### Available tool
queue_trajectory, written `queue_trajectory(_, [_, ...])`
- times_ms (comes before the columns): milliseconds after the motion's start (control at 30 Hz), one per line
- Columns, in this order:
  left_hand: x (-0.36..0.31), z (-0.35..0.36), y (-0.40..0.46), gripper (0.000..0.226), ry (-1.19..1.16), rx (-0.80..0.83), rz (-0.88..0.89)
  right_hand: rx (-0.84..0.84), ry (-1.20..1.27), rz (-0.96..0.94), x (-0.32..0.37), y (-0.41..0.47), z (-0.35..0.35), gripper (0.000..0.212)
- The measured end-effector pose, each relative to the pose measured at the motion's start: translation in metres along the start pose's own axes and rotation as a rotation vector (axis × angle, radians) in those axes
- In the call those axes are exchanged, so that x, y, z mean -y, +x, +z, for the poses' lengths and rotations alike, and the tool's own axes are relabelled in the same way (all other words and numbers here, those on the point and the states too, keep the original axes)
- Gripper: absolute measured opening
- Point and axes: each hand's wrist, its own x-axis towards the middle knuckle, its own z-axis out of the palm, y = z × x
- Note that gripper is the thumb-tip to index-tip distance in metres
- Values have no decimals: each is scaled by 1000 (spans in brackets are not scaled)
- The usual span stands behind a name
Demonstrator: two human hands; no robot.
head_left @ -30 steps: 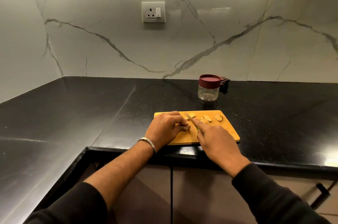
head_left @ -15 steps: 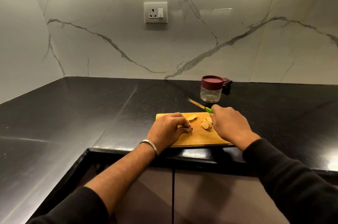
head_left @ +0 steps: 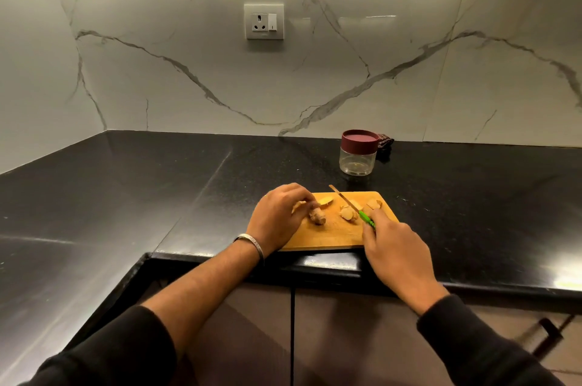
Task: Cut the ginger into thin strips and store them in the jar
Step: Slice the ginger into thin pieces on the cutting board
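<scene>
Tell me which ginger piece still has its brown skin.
The knobbly ginger piece under the left hand; the other slices show pale cut faces.

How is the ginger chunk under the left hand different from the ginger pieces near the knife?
The ginger chunk is knobbly with brown skin; the ginger slices are flat and pale. The left hand holds the chunk, while the slices lie loose, untouched, by the knife in the right hand. Both rest on the cutting board.
</scene>
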Motion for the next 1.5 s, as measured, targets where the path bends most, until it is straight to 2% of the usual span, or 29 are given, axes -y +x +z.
queue_trajectory(67, [1,-4,12,12,12,-59,-120,-57,7,51,-8,-5,3,30])
queue_trajectory(133, [5,-6,28,12,6,-15,-245,-137,23,64,-13,-8,10,27])
queue_trajectory(400, [-1,17,83,26,140,574,-402,-301,123,54,-19,-10,25,16])
queue_trajectory(500, [-3,26,90,29,187,661,-403,-328,85,47,-18,-11,26,16])
queue_trajectory(667, [-9,32,93,16,159,644,-391,-329,85,41,-20,-12,28,17])
queue_trajectory(767, [-12,32,92,11,75,561,-388,-330,98,36,-21,-12,29,16])
queue_trajectory(1033, [-24,35,94,12,-174,434,-463,-333,92,56,-23,-11,34,15])
queue_trajectory(1300, [-29,49,95,11,-150,469,-452,-341,73,46,-23,-12,33,17])
queue_trajectory(1500, [-22,19,85,10,-169,306,-416,-345,91,19,-23,-12,33,17])
